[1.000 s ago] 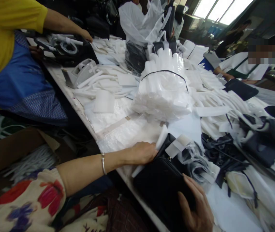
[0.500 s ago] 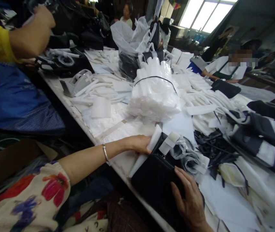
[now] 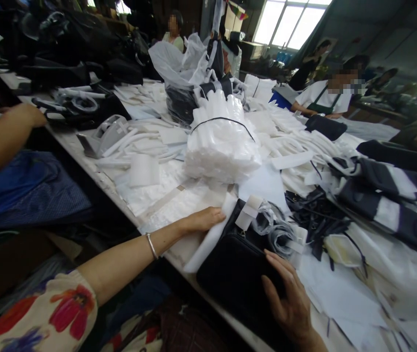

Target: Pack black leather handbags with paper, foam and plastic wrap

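A black quilted bag (image 3: 235,276) lies at the near edge of the white table (image 3: 83,151). My right hand (image 3: 285,298) rests flat on its right side, fingers stretched out. My left hand (image 3: 203,220) lies on a white foam sheet (image 3: 208,239) that runs along the bag's left side, fingers extended and pressing it. Foam-wrapped straps and fittings (image 3: 276,230) stick out from the bag's far end.
A tied bundle of white foam sleeves (image 3: 221,144) stands mid-table. A grey tape dispenser (image 3: 103,134), loose foam strips and a foam pad (image 3: 144,170) lie left of it. Dark bags (image 3: 387,195) pile up at right. A co-worker's arm (image 3: 3,134) reaches in at left; people sit behind.
The view has tilted up and left. My left hand has flattened the foam sheet along the bag's side. The co-worker's arm at left has come down toward the table edge.
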Demonstrator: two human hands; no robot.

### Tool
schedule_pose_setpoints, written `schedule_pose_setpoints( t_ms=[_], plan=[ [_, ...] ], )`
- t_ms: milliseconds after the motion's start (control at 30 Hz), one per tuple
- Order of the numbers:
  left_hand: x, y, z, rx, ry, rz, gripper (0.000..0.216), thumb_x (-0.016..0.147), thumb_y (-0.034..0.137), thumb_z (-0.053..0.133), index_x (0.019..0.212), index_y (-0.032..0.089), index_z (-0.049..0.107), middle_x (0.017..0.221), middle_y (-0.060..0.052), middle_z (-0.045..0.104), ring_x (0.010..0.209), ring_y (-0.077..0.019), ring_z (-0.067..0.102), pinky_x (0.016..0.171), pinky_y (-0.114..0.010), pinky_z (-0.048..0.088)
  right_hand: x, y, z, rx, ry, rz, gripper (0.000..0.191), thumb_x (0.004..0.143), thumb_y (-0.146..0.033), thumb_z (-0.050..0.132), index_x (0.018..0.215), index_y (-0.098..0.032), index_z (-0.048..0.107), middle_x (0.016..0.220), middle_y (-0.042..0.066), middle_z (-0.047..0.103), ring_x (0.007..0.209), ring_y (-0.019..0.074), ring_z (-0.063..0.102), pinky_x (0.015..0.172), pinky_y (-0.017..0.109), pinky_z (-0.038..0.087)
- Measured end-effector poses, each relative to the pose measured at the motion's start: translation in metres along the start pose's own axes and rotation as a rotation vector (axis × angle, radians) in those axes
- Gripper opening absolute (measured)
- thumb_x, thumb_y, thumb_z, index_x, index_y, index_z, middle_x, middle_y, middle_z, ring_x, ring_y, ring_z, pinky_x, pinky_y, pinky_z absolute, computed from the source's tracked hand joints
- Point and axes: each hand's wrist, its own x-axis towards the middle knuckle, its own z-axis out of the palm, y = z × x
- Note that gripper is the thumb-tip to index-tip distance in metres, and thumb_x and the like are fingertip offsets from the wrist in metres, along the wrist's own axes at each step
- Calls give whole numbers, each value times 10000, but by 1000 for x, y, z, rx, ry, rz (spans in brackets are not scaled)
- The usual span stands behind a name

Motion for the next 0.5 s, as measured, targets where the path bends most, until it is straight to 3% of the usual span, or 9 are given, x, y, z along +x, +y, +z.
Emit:
schedule_pose_setpoints(
  t_ms=[100,167,233,300,400,500],
  plan=[
    [-5,3,0,95,-126,-25,438,1003,418,331,842,159,646,680,-40,669,542,-147,606,562,-252,476,0,-1,-1,25,14,-10,465,888,-144,568,1345,-184,495,1279,148,591,1190,289,574,932,484,532],
    [-4,11,3,197,-119,-50,388,965,410,416,792,164,661,719,-67,692,631,-192,660,618,-280,493,1,-2,0,18,7,-15,459,887,-148,570,1339,-188,505,1279,147,589,1183,289,577,935,486,531],
    [-2,19,9,282,-34,-82,320,914,394,498,793,155,673,828,-118,717,815,-275,693,735,-340,501,2,-2,2,-17,-7,-10,436,892,-172,571,1325,-201,524,1278,141,593,1175,290,582,936,491,530],
    [1,24,15,366,72,-138,348,927,405,462,898,134,680,921,-170,719,947,-339,678,819,-403,483,3,-2,5,-67,-20,-1,411,898,-201,572,1308,-210,542,1276,134,600,1174,294,583,939,497,528],
    [8,24,25,446,189,-222,468,988,444,297,1064,135,640,990,-182,715,982,-329,676,817,-401,484,5,-3,8,-117,-31,5,414,899,-233,581,1311,-212,540,1282,132,602,1180,299,580,948,506,523],
    [16,23,31,490,229,-249,484,1004,455,235,1102,168,612,1023,-157,716,961,-303,686,756,-364,494,7,-3,8,-110,-44,2,437,898,-239,581,1329,-212,516,1295,133,591,1194,299,570,957,508,519]
  ],
)
